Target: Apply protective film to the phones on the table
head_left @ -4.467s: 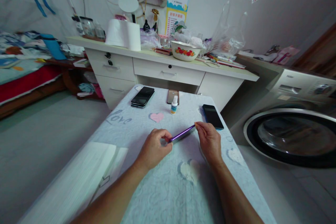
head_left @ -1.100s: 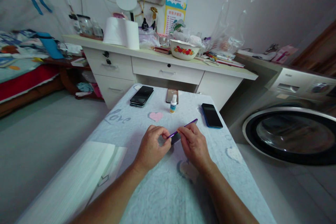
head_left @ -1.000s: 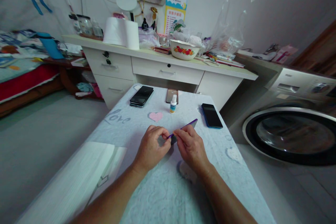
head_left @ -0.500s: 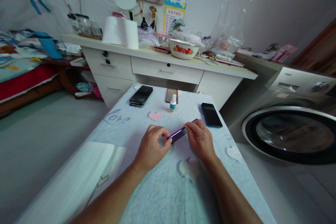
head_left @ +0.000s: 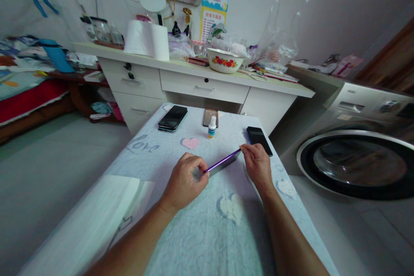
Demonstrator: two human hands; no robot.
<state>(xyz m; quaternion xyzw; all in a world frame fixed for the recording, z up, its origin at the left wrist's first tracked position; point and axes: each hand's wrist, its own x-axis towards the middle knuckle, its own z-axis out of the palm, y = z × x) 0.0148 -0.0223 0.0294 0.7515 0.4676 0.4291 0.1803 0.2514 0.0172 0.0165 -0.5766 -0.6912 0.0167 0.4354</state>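
Left hand (head_left: 186, 181) pinches one end of a purple-edged phone (head_left: 222, 162), right hand (head_left: 258, 166) the other, over a patterned tablecloth (head_left: 200, 233) | end grips likely keep its long edge exposed | stacked phones (head_left: 173, 117) (bottle (head_left: 211, 129) standing upright nearby) lie aside, presumably for working room.

Free to pass over near table (head_left: 197, 233), between forearms (head_left: 140, 230). Blocked mid-table by purple-edged phone (head_left: 223, 164), spanning left hand (head_left: 185, 181) to right hand (head_left: 258, 164). Open between phone stack (head_left: 173, 117) and white bottle (head_left: 211, 129). Tight at right, with black phone (head_left: 258, 136) partly behind right hand. Hard to judge clearance under purple-edged phone.
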